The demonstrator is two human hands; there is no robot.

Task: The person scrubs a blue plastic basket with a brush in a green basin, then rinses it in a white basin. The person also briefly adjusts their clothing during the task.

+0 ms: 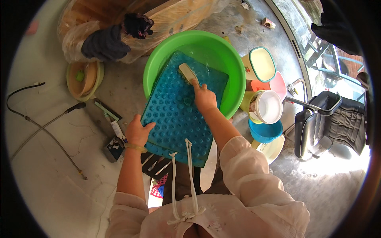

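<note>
A blue studded rubber mat [166, 119] leans in a large round green plastic basin [238, 86], its near end sticking out over the rim towards my lap. My left hand [137, 131] grips the mat's left edge, thumb on top of the studs. In my right hand [205, 96] is a pale scrubbing brush [188, 73], its bristles facing the mat's upper middle. The index finger lies along the brush's handle. Water shows in the basin around the mat's far part. Two white drawstrings [190, 160] from my blouse hang before the mat's near end.
Stacked plastic tubs, among them a white bucket [269, 107] and a blue bowl [265, 131], stand right of the basin. A black padded chair [330, 122] is farther right. Left lie nested basins [98, 80] and a hose [44, 128]. A plastic-wrapped object [166, 20] stands behind.
</note>
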